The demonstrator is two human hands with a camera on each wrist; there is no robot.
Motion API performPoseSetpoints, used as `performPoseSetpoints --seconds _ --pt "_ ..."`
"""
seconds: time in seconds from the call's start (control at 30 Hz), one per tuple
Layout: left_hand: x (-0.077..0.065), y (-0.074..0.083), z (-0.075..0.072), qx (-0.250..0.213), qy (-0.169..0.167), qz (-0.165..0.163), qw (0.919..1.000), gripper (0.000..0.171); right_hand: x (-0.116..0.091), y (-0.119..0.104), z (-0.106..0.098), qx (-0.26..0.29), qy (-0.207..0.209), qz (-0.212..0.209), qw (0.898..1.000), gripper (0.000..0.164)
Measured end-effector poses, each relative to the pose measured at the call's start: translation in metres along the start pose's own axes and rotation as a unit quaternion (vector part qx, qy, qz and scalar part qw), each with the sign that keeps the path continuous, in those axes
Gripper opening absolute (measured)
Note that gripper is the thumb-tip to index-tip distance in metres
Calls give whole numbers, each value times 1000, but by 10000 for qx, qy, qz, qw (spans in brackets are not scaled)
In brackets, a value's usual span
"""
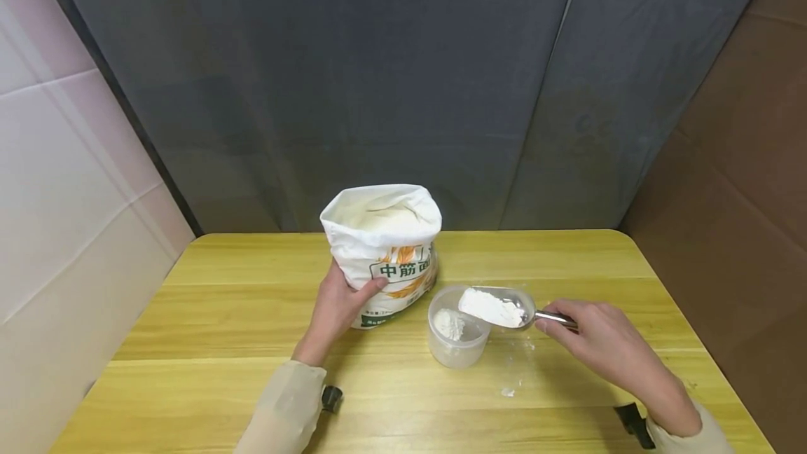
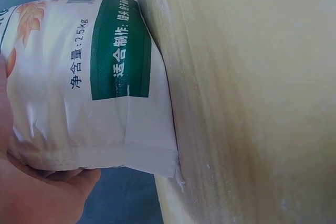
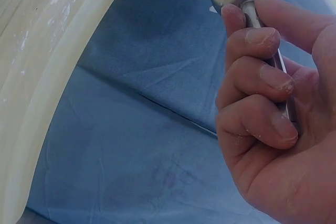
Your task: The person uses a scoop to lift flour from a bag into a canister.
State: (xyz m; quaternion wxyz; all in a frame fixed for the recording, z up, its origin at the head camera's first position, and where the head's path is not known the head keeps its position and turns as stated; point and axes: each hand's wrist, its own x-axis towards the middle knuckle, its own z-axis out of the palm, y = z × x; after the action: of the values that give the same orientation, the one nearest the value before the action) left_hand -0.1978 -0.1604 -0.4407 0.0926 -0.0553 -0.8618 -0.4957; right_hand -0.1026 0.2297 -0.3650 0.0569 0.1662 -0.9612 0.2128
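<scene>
A white flour bag (image 1: 353, 247) with an open top stands on the table, flour showing inside it. My left hand (image 1: 340, 300) grips its near left side, the thumb across the front; in the left wrist view the bag's green label (image 2: 121, 51) is close to the table. My right hand (image 1: 602, 338) holds a metal scoop (image 1: 526, 303) by the handle, fingers curled round it. White flour (image 1: 492, 307) fills the scoop, whose front end is above the right rim of a clear plastic tub (image 1: 457, 356). A small heap of flour (image 1: 449, 324) lies in the tub.
Spilled flour (image 1: 508, 392) dusts the wooden table (image 1: 208, 342) right of and in front of the tub. A dark cloth wall (image 1: 378, 76) rises behind the table, with a white panel (image 1: 69, 160) at left and a brown one (image 1: 731, 160) at right.
</scene>
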Motion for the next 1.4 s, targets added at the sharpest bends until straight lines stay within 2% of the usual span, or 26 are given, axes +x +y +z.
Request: performPoseSetpoints --seconds 0.53,0.93,1.4 --pt "2 1 1 162 -100 187 9996 80 3 0 -2 -161 -283 -195 9993 11" --pt "1 4 3 -61 -19 367 9993 102 9 -5 -6 -268 -411 -262 9984 10" --pt "-2 5 2 73 10 288 9996 94 19 -13 -14 -628 -388 -711 9947 12"
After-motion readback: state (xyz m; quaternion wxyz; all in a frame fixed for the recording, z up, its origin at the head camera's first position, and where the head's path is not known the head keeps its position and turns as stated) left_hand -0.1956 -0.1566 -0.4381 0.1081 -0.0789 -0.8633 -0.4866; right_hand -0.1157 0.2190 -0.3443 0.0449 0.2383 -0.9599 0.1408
